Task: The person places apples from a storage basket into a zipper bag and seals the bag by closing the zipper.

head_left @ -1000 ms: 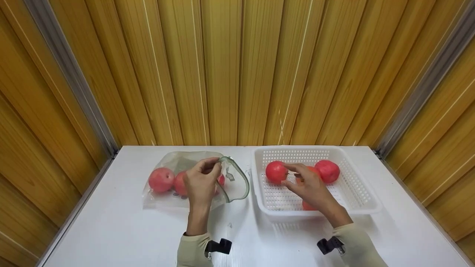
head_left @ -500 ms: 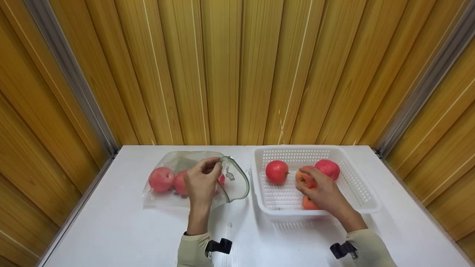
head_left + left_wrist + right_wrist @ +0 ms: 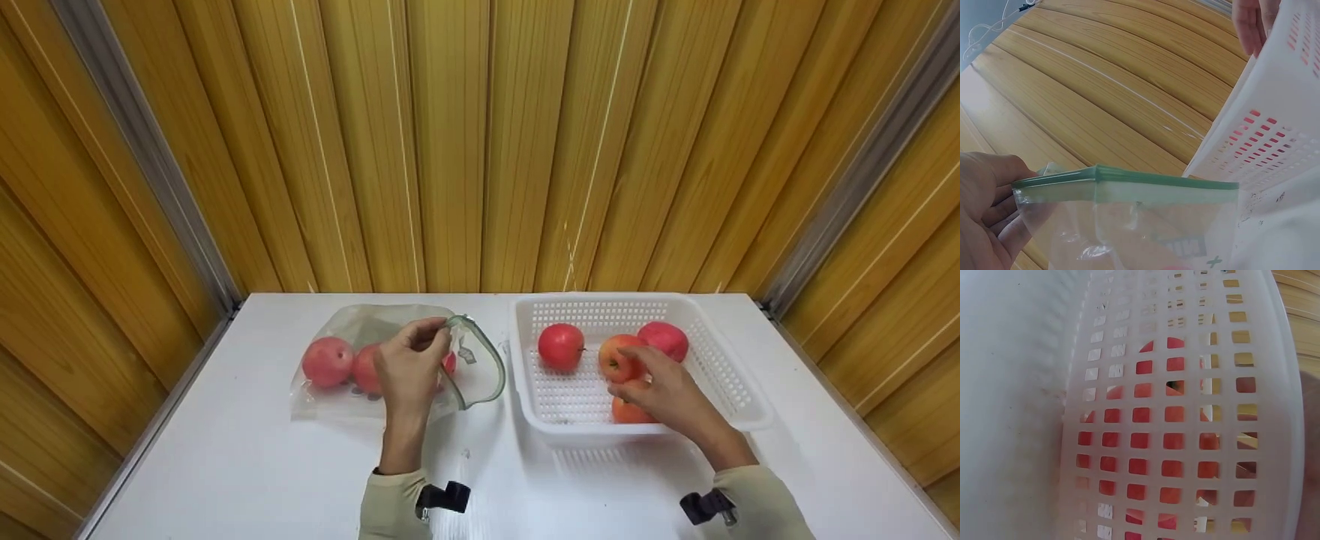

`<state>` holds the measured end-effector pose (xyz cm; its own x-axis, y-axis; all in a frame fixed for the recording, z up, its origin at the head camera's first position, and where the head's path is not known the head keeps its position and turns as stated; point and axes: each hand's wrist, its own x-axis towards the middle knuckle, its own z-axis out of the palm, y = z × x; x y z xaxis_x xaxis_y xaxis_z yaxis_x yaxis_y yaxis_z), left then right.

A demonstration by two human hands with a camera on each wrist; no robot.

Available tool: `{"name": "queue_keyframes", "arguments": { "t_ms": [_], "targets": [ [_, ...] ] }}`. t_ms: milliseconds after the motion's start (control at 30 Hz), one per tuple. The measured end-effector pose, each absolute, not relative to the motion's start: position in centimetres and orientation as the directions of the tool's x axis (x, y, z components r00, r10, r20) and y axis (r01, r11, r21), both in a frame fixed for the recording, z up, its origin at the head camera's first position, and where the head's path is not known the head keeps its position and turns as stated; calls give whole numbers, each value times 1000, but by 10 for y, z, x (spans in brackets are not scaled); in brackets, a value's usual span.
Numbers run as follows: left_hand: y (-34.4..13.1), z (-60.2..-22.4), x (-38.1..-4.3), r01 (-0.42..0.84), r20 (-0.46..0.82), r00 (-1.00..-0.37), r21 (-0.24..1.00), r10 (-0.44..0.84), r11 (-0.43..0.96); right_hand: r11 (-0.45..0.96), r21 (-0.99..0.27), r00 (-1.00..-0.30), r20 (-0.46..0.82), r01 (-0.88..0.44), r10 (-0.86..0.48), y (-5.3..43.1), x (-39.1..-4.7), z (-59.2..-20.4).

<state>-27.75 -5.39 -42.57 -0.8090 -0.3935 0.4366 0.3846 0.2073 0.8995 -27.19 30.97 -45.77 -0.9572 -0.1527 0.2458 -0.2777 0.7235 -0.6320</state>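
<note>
My left hand [image 3: 409, 371] pinches the rim of a clear zip-top bag [image 3: 360, 322] with a green seal; its mouth gapes toward the right. Several red apples lie inside the bag, one apple [image 3: 328, 361] at its far end. In the left wrist view, the green zip strip [image 3: 1157, 178] runs out from my fingers. Over a white perforated basket [image 3: 592, 430], my right hand [image 3: 679, 401] has its thumb and fingers spread beside an orange-red apple [image 3: 613, 356], fingertips overlapping it. A firm hold does not show. Another orange apple [image 3: 628, 411] sits below, partly hidden by that hand.
A red apple [image 3: 560, 346] is at the basket's left, and a pinkish-red, lumpy fruit [image 3: 664, 339] at its back. Bag and basket stand side by side on a white table [image 3: 247, 465]. Wood-look panels [image 3: 480, 150] rise behind and at both sides.
My right hand has moved right, from beside the left red apple to the orange-red apple in the basket. My left hand and the bag stay put.
</note>
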Motion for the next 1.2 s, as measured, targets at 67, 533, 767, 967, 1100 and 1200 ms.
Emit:
{"name": "queue_keyframes", "arguments": {
  "t_ms": [67, 533, 767, 967, 1100, 1200],
  "targets": [
    [-53, -426, -278, 378, 433, -811, 901, -392, 214, 732, -633, -966, 211, -252, -149, 312, -270, -457],
    [-54, -426, -279, 384, 439, -807, 898, -394, 214, 761, -604, -970, 196, -237, -146, 326, -267, -461],
    [-54, -427, -279, 389, 452, -799, 892, -397, 230, 781, -583, -974, 162, -224, -159, 325, -270, -461],
    [-54, -428, -279, 394, 454, -798, 890, -396, 228, 818, -545, -982, 83, -186, -168, 327, -272, -459],
    [-54, -428, -278, 388, 444, -805, 896, -394, 216, 822, -548, -986, 30, -154, -165, 330, -272, -458],
    [-54, -428, -278, 387, 443, -806, 896, -392, 217, 818, -556, -986, 10, -144, -167, 332, -273, -458]
  ]
}}
